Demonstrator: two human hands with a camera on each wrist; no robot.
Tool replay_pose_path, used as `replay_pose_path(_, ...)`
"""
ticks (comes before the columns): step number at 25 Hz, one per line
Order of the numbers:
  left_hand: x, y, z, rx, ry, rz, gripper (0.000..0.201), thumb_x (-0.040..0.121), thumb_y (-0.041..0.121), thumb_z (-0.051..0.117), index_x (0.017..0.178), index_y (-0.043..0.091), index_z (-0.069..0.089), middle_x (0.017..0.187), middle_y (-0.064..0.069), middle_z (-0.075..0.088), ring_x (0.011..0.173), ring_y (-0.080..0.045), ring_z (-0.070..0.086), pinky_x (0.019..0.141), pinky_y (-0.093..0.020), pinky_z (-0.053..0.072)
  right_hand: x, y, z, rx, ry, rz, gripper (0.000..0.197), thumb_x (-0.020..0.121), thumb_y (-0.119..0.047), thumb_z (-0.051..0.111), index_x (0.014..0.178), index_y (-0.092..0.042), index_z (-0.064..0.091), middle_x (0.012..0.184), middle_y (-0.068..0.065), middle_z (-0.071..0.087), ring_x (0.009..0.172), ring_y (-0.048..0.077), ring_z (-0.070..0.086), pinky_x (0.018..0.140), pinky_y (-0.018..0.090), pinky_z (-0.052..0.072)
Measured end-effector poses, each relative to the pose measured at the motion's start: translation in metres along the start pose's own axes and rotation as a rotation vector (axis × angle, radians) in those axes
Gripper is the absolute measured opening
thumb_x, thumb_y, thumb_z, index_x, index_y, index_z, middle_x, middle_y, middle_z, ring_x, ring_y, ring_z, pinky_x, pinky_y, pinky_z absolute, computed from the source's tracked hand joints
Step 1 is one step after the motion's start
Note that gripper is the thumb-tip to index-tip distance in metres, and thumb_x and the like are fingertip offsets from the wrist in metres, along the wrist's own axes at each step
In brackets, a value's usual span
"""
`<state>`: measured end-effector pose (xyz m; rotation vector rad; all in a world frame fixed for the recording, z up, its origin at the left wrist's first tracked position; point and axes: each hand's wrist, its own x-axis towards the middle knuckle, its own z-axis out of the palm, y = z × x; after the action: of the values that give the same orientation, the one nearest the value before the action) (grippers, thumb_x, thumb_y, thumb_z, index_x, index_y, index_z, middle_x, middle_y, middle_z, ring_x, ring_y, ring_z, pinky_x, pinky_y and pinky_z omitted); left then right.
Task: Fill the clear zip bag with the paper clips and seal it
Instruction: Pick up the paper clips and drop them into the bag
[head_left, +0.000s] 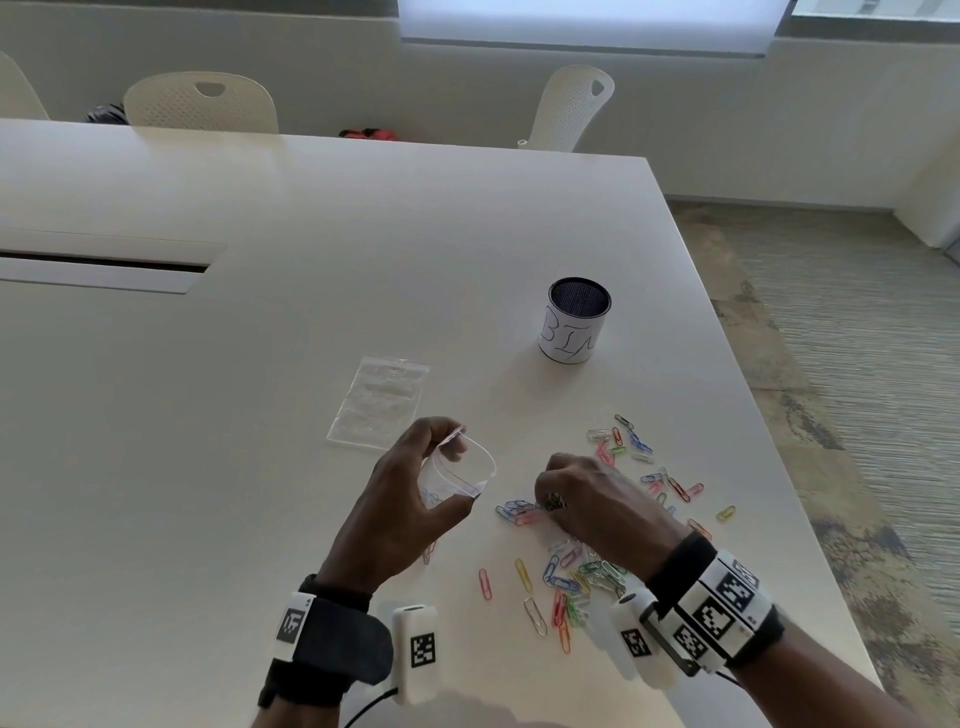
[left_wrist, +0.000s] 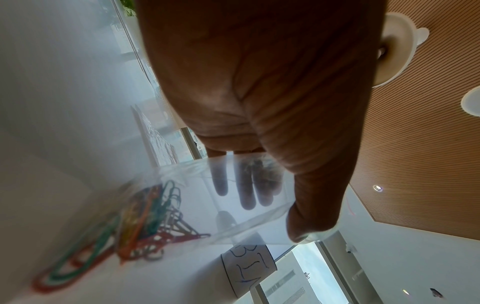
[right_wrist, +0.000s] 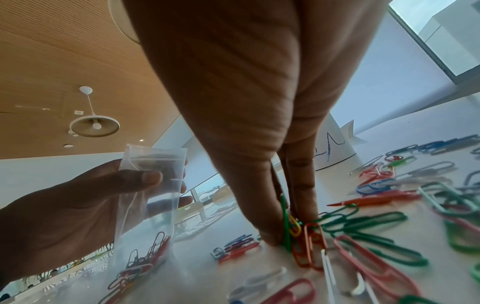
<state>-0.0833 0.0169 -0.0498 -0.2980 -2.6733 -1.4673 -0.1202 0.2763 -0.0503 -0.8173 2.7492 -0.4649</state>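
Left hand (head_left: 400, 499) grips clear zip bag (right_wrist: 149, 197) upright above the table (head_left: 311, 260), mouth held open, some clips inside. Right hand (head_left: 592, 499) pinches a few paper clips (right_wrist: 293, 226) from the scattered pile. Spare bags (head_left: 379, 402) and cup (head_left: 571, 322) beyond.

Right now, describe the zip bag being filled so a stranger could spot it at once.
Start at the white table and find the person's two hands near its front edge. The left hand holds a small clear zip bag upright, mouth open, with a few coloured paper clips at its bottom. The other clear bag lies flat just beyond it, untouched.
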Motion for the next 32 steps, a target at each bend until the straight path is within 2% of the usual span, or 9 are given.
replay_pose_path(4, 0.000, 0.001, -0.001, -0.002, 0.006, 0.004, 0.062, 0.083, 0.021, 0.088, 0.130, 0.037, 0.051, 0.116, 0.022, 0.065, 0.118, 0.002, 0.061, 0.093, -0.002, 0.043, 0.006, 0.007, -0.005, 0.049, 0.045, 0.051, 0.012, 0.099, -0.008, 0.067, 0.103, -0.013, 0.077, 0.106, 0.002, 0.073, 0.078, 0.006, 0.068, 0.057, 0.005, 0.046)
replay_pose_path(7, 0.000, 0.001, -0.002, -0.005, 0.003, 0.002, 0.062, 0.083, 0.020, 0.088, 0.130, 0.037, 0.051, 0.116, 0.022, 0.065, 0.118, 0.001, 0.062, 0.094, -0.003, 0.043, 0.005, 0.010, -0.018, 0.196, 0.134, 0.116, 0.010, 0.092, -0.010, 0.077, 0.100, -0.016, 0.080, 0.099, -0.001, 0.079, 0.080, 0.005, 0.070, 0.065, 0.004, 0.049)
replay_pose_path(12, 0.000, 0.001, -0.001, -0.020, 0.006, 0.006, 0.061, 0.082, 0.017, 0.088, 0.132, 0.031, 0.054, 0.115, 0.019, 0.066, 0.118, -0.005, 0.064, 0.094, -0.004, 0.042, 0.005, -0.016, -0.048, 0.878, 0.337, 0.104, 0.010, 0.085, 0.000, 0.082, 0.092, -0.006, 0.079, 0.083, 0.009, 0.081, 0.077, 0.021, 0.078, 0.080, 0.029, 0.064)
replay_pose_path(15, 0.000, 0.002, 0.000, -0.017, 0.004, -0.001, 0.061, 0.082, 0.017, 0.088, 0.130, 0.033, 0.054, 0.115, 0.020, 0.065, 0.115, -0.004, 0.064, 0.093, -0.008, 0.047, 0.011, -0.048, -0.056, 1.062, 0.483, 0.016, 0.010, 0.084, 0.003, 0.081, 0.093, 0.000, 0.078, 0.083, 0.014, 0.081, 0.077, 0.027, 0.077, 0.083, 0.034, 0.065)
replay_pose_path(19, 0.000, 0.004, 0.000, -0.010, 0.006, -0.006, 0.058, 0.082, 0.017, 0.087, 0.125, 0.036, 0.053, 0.113, 0.019, 0.066, 0.107, -0.003, 0.064, 0.084, -0.010, 0.049, 0.029, -0.074, -0.041, 0.936, 0.568, -0.097, 0.010, 0.084, 0.004, 0.082, 0.090, -0.003, 0.078, 0.084, 0.007, 0.080, 0.077, 0.015, 0.079, 0.078, 0.030, 0.065)
replay_pose_path(24, -0.001, 0.005, -0.003, -0.026, 0.011, -0.020, 0.058, 0.083, 0.017, 0.085, 0.129, 0.033, 0.054, 0.117, 0.019, 0.066, 0.109, -0.001, 0.064, 0.084, -0.009, 0.048, 0.032, -0.074, -0.023, 0.699, 0.484, -0.175, 0.010, 0.089, 0.000, 0.079, 0.097, -0.006, 0.080, 0.095, 0.003, 0.081, 0.089, 0.008, 0.079, 0.080, 0.035, 0.066)
replay_pose_path(28, -0.002, 0.005, -0.003, -0.028, 0.012, -0.025, 0.056, 0.084, 0.018, 0.085, 0.130, 0.029, 0.055, 0.116, 0.015, 0.066, 0.106, -0.004, 0.064, 0.081, -0.010, 0.050, 0.025, -0.072, -0.033, 0.644, 0.446, -0.201, 0.011, 0.091, -0.005, 0.078, 0.101, -0.008, 0.082, 0.097, -0.002, 0.083, 0.091, -0.001, 0.078, 0.083, 0.022, 0.064)
replay_pose_path(30, -0.002, 0.005, -0.003, -0.023, 0.008, -0.022, 0.057, 0.083, 0.019, 0.085, 0.130, 0.028, 0.054, 0.115, 0.014, 0.065, 0.106, -0.006, 0.064, 0.082, -0.010, 0.050, 0.021, -0.068, -0.040, 0.637, 0.478, -0.184, 0.009, 0.090, -0.004, 0.079, 0.096, -0.008, 0.082, 0.092, -0.002, 0.083, 0.086, -0.001, 0.077, 0.080, 0.016, 0.061)
replay_pose_path(32, -0.002, 0.004, -0.002, -0.016, 0.015, -0.016, 0.058, 0.083, 0.018, 0.086, 0.129, 0.031, 0.054, 0.114, 0.016, 0.065, 0.107, -0.006, 0.064, 0.085, -0.010, 0.051, 0.017, -0.060, -0.044, 0.662, 0.516, -0.139, 0.007, 0.089, -0.002, 0.080, 0.093, -0.008, 0.082, 0.086, -0.002, 0.082, 0.081, 0.004, 0.078, 0.078, 0.019, 0.062)
